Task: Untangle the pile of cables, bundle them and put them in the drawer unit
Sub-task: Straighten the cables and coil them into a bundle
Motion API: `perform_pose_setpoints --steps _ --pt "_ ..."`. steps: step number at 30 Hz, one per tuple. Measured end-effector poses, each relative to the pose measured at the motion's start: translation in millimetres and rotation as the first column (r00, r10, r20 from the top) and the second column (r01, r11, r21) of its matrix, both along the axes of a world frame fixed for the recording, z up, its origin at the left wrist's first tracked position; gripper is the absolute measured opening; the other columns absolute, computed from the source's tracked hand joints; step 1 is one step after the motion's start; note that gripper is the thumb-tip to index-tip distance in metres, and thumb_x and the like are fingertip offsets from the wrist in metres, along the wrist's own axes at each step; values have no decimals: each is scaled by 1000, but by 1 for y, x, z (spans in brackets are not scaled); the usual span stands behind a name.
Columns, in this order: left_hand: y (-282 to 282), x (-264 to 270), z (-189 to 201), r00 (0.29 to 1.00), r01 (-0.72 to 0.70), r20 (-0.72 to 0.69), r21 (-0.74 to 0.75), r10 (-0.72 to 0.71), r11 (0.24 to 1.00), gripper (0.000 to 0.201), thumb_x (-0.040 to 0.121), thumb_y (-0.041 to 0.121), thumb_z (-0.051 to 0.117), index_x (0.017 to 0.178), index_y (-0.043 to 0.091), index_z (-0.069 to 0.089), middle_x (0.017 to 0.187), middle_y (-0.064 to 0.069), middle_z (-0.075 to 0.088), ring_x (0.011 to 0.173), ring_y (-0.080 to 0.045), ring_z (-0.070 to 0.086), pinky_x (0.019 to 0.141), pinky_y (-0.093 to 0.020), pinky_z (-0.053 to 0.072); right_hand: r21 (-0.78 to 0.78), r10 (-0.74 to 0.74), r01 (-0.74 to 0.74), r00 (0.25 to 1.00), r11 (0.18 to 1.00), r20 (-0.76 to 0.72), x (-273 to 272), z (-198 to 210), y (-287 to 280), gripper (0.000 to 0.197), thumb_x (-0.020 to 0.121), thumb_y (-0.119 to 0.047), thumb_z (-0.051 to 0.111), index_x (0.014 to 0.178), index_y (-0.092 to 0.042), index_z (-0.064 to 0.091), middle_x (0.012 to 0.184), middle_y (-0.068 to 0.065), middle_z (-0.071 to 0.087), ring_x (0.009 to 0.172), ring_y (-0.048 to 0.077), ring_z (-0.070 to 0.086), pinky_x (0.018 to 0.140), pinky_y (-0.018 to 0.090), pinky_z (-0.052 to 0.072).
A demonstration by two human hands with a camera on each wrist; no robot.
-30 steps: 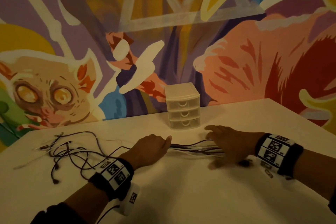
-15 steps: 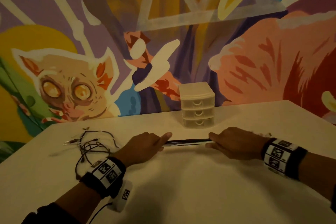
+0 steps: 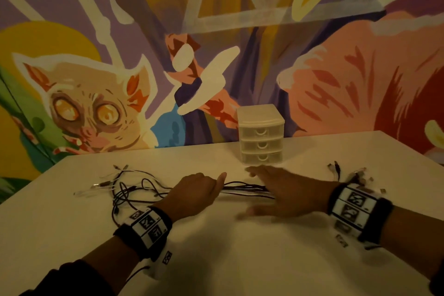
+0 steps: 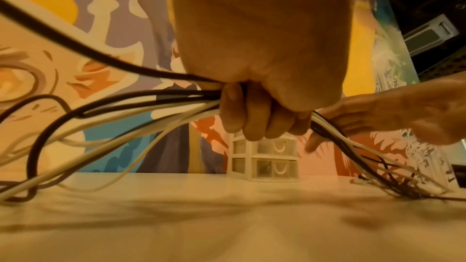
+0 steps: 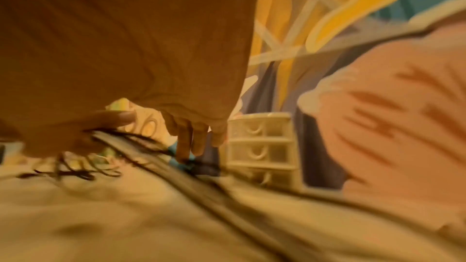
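Observation:
Several thin black and white cables run as one bundle across the white table. My left hand grips that bundle in a fist; its fingers curl round the cables. To its left the strands fan out into a loose tangle. My right hand lies over the bundle with fingers spread, blurred by motion. In the right wrist view the cables pass under its palm. Plug ends lie beyond my right wrist. The small three-drawer unit stands behind the hands, all drawers closed.
A painted mural wall rises right behind the table's far edge. The drawer unit also shows past my left fist, with my right hand beside it. Bare tabletop lies in front of both wrists.
Half a second ago my right hand was curled round the bundle; now its fingers are spread over it. Plug ends now show past the right wrist. My left hand keeps its grip.

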State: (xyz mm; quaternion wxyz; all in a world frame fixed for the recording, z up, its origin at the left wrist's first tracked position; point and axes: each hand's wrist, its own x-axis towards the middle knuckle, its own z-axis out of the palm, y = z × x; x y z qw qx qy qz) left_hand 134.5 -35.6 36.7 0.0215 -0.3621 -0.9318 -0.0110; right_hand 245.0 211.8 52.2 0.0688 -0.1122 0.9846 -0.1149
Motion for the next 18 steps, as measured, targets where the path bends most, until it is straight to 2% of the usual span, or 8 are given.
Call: perform_pose_setpoints --steps 2,3,6,9,12,14,16,18 --pt "3 0 4 1000 8 24 26 -8 1000 50 116 40 27 132 11 64 101 -11 76 90 -30 68 89 -43 55 -91 38 -36 999 995 20 -16 -14 -26 64 102 -69 51 145 -23 43 144 -2 59 114 14 60 102 41 50" --pt "2 -2 6 1000 10 19 16 -10 1000 50 116 40 27 138 12 63 107 -9 76 93 -28 69 89 -40 55 -86 45 -45 999 995 2 -20 -21 -35 40 109 -56 47 127 -20 46 126 1 66 89 12 59 87 39 49" --pt "-5 0 9 993 1 118 114 -15 994 68 113 56 23 106 15 77 103 0 80 90 -20 69 92 -36 53 131 91 -74 987 989 -130 -20 -30 -44 29 115 -45 34 116 -18 45 105 11 71 61 12 41 69 36 38" --pt "-17 5 8 987 47 146 137 -67 989 79 105 75 16 89 21 72 83 3 72 78 -15 63 83 -37 52 307 175 -105 962 946 -208 -13 -23 -39 45 114 -52 23 120 -16 49 92 11 70 55 15 38 64 39 40" --pt "-54 -13 2 994 99 39 45 -101 994 83 88 92 4 97 32 61 76 9 63 72 -5 57 71 -32 48 325 170 -80 951 942 -259 -7 -17 -11 49 112 -59 16 109 -23 49 86 5 68 62 23 51 67 40 44" --pt "-82 -25 3 991 98 90 -28 -95 995 77 84 92 6 110 40 55 94 14 67 85 -8 62 78 -33 50 338 138 -58 966 939 -217 -1 -11 10 51 111 -60 15 108 -24 50 82 2 64 66 22 54 69 38 42" --pt "-105 -41 5 991 96 99 -77 -89 992 84 84 90 6 124 34 54 115 16 65 99 -14 63 87 -35 49 332 113 -50 979 942 -172 4 -6 19 50 111 -60 16 107 -24 51 74 -4 54 64 17 50 69 35 40" --pt "-124 -61 9 985 137 -90 -114 -148 984 85 93 84 0 125 28 55 114 14 57 94 -12 54 85 -35 44 300 96 -32 974 953 -203 4 0 24 46 112 -59 19 103 -26 49 71 -8 49 61 13 47 68 35 40"
